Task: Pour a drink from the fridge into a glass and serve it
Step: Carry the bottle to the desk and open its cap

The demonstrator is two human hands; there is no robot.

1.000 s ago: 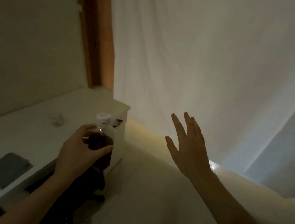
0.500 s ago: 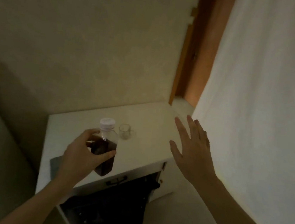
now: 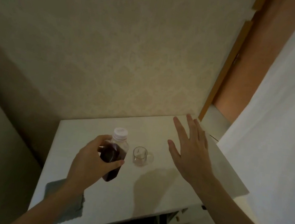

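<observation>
My left hand (image 3: 91, 159) grips a small clear bottle (image 3: 113, 155) of dark drink with a white cap, held upright above the white table (image 3: 152, 195). A small empty clear glass (image 3: 139, 156) stands on the table just right of the bottle. My right hand (image 3: 190, 151) hovers over the table's right half, fingers spread and straight, holding nothing, to the right of the glass.
A grey cloth (image 3: 64, 202) lies on the table's front left corner, partly under my left forearm. Patterned wall behind the table; an orange door frame (image 3: 240, 67) at the back right. A white sheet (image 3: 279, 127) hangs on the right. Dark space under the table's front edge.
The view has swung left and closer onto the table. Both hands now hang over the tabletop, the bottle beside the glass.
</observation>
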